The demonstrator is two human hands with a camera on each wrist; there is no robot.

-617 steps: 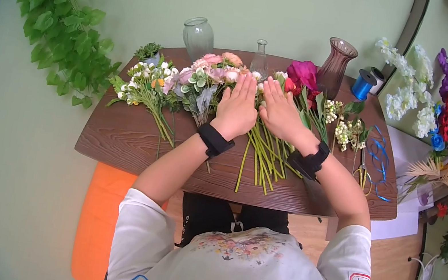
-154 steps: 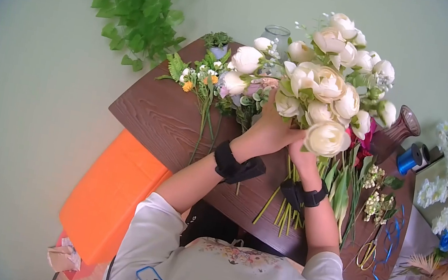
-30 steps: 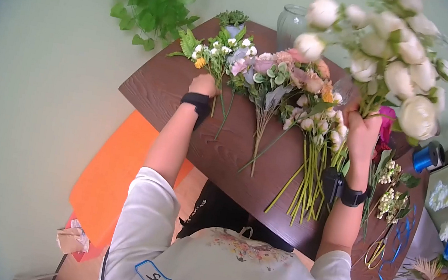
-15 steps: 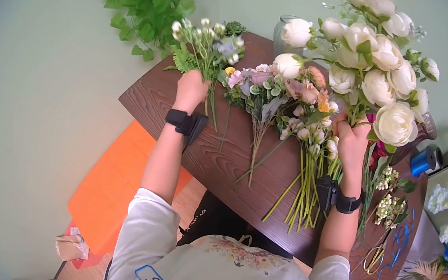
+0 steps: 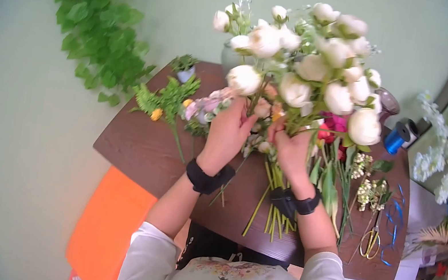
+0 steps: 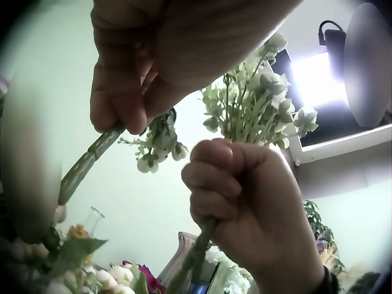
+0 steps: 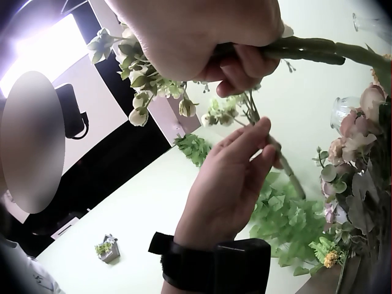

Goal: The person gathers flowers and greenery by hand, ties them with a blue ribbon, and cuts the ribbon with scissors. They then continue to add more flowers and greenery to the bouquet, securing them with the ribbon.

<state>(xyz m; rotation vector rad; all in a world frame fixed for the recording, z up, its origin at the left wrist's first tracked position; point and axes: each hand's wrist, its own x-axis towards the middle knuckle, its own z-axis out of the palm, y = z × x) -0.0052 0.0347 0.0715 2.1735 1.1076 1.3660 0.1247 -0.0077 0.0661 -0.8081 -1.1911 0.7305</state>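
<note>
A big bunch of white roses (image 5: pixel 309 71) is held up over the brown table (image 5: pixel 135 150). My right hand (image 5: pixel 286 140) grips its green stems (image 7: pixel 306 49) in a fist, seen as a closed fist (image 6: pixel 239 196) in the left wrist view. My left hand (image 5: pixel 238 123) is right beside it and pinches a thin green stem (image 6: pixel 86 164) of a sprig of small white flowers (image 6: pixel 160 147), holding it against the bunch. Both hands are almost touching. The lower ends of the stems are hidden behind the hands.
On the table lie a fern sprig with a yellow flower (image 5: pixel 165 101), pink flowers (image 5: pixel 206 105), loose green stems (image 5: pixel 270 216), red flowers (image 5: pixel 333 127), small white sprigs (image 5: pixel 367 190), scissors (image 5: pixel 371 240) and blue ribbon. A blue spool (image 5: pixel 395 139) and purple vase (image 5: pixel 387 102) stand behind. An orange seat (image 5: pixel 107 227) is lower left.
My left hand has come in from the left with a small-flowered sprig and now meets my right hand at the white bunch, which has shifted left.
</note>
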